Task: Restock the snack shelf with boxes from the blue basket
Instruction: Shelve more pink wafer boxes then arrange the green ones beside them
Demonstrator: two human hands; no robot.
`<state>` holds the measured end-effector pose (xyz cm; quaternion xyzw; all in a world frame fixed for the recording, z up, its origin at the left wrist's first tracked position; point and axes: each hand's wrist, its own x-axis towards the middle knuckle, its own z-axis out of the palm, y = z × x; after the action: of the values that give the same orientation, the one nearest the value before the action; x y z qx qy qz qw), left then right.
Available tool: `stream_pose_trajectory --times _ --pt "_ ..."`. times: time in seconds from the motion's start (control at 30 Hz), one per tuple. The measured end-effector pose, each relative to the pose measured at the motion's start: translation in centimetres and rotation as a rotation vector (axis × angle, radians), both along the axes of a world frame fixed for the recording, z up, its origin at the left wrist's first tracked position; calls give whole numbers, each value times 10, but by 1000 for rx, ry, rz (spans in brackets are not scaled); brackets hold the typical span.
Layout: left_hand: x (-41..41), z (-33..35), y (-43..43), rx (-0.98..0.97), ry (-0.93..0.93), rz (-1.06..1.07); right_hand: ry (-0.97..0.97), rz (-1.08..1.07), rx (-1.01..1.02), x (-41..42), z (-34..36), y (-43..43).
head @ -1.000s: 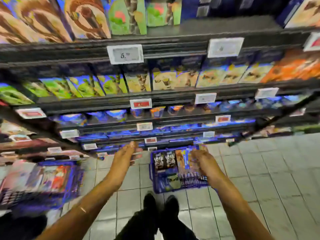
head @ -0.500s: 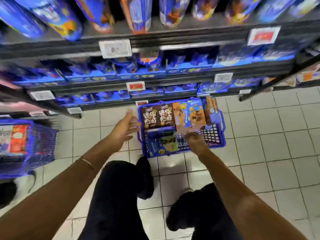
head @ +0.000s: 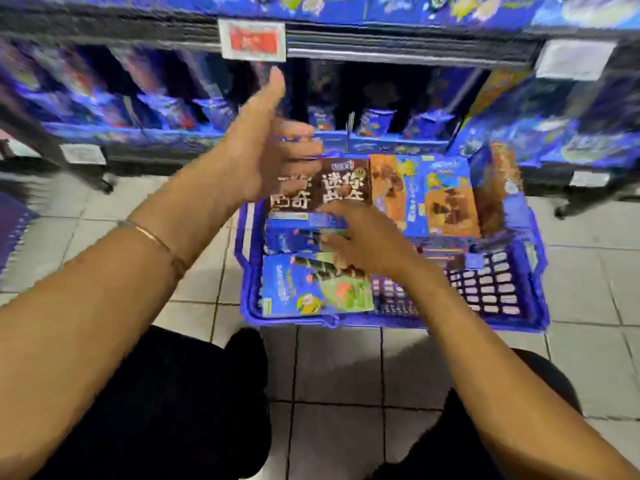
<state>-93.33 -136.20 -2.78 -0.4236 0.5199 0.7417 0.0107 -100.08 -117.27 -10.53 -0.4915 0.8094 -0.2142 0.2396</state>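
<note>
Only half-open right grip (head: 363, 242) over boxes (head: 311, 289)

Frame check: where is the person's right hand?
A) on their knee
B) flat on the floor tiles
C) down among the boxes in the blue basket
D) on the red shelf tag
C: the right hand reaches down onto the boxes lying inside the blue basket.

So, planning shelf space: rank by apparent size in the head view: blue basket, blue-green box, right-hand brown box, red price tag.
blue basket
blue-green box
right-hand brown box and red price tag: look alike, box partly covered, so unranked
</note>
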Motion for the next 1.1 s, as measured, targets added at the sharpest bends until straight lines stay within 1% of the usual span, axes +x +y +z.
stream_pose_trajectory --times 0.03,0.13,0.23,0.3,0.4,0.5,0.57,0.63,0.73,0.8,0.87,0.93,0.97,1.0,1.1 --pt "2 6 1 -14 17 28 -71 -28 -52 -3 5 1" --pt "12 25 10 -73 66 130 -306 -201 -196 -11 26 12" --pt "16 29 21 -138 112 260 -336 -306 -294 -24 42 22" --pt "14 28 25 -182 134 284 -431 -411 -433 -32 50 25" --pt "13 28 37 -99 174 240 -626 -581 -599 -35 63 24" --pt "14 24 62 30 252 91 -781 -626 -646 -25 74 14" --pt "15 23 77 129 323 57 -821 -629 -653 -17 80 4" --pt "16 24 81 153 345 115 -748 -608 -664 -11 82 -3" --pt "20 29 77 74 299 201 -533 -609 -671 -5 73 4" --pt "23 31 70 23 265 223 -441 -614 -665 1 59 17" --pt "26 31 64 1 252 244 -448 -547 -557 10 41 27" --pt "29 31 60 -22 262 257 -505 -427 -387 20 24 30" --pt "32 31 59 -33 265 258 -488 -353 -307 25 17 30" --pt "34 32 58 -36 268 259 -418 -271 -245 29 11 29" --pt "38 36 56 7 302 262 -115 -22 -27 34 3 25"
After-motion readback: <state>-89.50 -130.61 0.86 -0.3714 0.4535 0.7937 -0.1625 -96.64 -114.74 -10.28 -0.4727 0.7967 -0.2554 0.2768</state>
